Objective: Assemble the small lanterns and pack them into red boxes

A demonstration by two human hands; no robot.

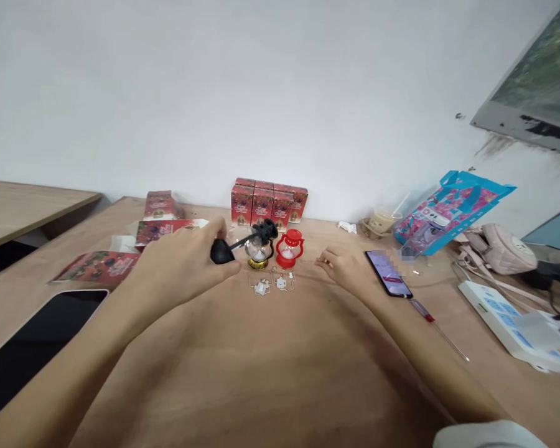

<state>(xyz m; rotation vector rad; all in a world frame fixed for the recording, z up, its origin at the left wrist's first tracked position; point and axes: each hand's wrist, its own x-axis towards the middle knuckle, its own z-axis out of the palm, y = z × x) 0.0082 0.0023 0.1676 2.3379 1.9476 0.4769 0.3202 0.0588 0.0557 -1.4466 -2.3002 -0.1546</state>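
Left hand (191, 252), left of the red lantern (287, 254), is gripping the base of a tilted black lantern (264, 232) between thumb and fingers. The right hand (341, 267), right of the red lantern, is resting half-curled, holding nothing visible. A gold-based lantern (258, 264) is standing just left of the red lantern; white pieces (281, 284) are lying in front of it and red boxes (262, 206) are standing behind it.

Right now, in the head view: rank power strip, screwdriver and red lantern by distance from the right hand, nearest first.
1. Red lantern: left of the right hand.
2. Screwdriver: to the hand's right.
3. Power strip: farther right.
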